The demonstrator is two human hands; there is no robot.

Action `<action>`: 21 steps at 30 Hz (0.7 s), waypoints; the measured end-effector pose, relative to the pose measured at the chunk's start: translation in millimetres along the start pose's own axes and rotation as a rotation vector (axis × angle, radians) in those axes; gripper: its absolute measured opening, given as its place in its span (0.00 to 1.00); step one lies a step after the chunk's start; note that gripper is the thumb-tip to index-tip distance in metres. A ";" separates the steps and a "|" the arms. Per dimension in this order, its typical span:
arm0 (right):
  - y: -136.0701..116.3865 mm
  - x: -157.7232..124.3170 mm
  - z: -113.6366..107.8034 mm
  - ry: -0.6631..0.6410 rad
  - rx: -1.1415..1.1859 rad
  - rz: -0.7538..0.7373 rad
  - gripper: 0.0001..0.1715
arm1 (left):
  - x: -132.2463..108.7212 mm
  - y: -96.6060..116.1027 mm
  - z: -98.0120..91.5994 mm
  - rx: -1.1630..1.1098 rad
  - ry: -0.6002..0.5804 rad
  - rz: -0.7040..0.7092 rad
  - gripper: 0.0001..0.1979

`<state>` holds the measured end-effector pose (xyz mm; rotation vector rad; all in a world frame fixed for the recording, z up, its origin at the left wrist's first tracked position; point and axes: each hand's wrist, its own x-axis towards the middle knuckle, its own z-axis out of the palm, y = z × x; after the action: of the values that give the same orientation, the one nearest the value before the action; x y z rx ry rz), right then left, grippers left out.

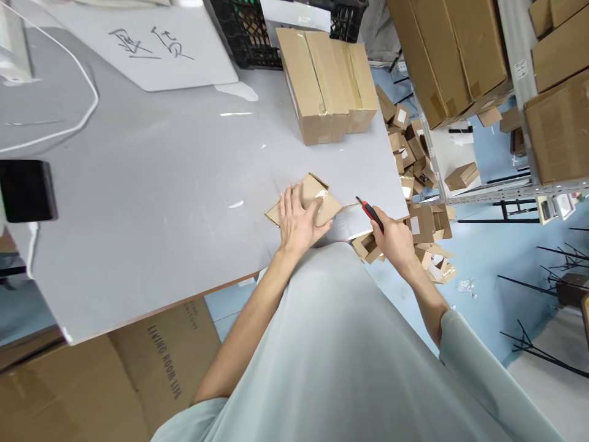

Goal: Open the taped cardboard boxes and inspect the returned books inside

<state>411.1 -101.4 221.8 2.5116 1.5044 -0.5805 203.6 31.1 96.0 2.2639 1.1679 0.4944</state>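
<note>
A small flattened cardboard box (pixel 326 207) with clear tape on it lies near the table's front edge. My left hand (pixel 297 221) rests on top of it with fingers spread, pressing it against the table. To the right, my right hand (pixel 393 236) is wrapped round a red and black utility knife (pixel 369 213), whose tip points up and to the left. The knife is apart from the box, just past its right corner, near the table's right edge.
Two taped cardboard boxes (pixel 322 86) stand at the back right of the grey table (pixel 161 184), beside a black crate (pixel 248 37). A phone (pixel 27 190) with a white cable lies at left. Several opened boxes (pixel 416 153) are heaped beyond the right edge, near shelving.
</note>
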 end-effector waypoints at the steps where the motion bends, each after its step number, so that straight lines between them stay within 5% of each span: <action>1: 7.7 5.3 11.0 0.061 0.064 0.006 0.32 | 1.1 1.8 -0.7 0.014 -0.008 -0.012 0.33; 5: 31.9 48.6 76.5 0.250 0.319 0.078 0.33 | 10.0 2.7 -10.1 0.052 -0.049 -0.021 0.39; 13: 29.4 124.0 203.0 0.140 0.497 0.213 0.31 | -5.6 -32.2 -64.0 0.149 -0.326 0.144 0.68; 17: 24.1 122.6 236.7 0.199 0.471 0.206 0.33 | -27.7 -37.4 -69.0 0.181 -0.361 0.088 0.70; 21: 16.3 114.1 245.4 0.209 0.465 0.184 0.34 | -33.2 -37.9 -68.3 0.157 -0.358 0.070 0.70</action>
<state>412.8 -96.6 -49.3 3.1089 1.2943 -0.7268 124.2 41.9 124.0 2.4054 0.9754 0.0163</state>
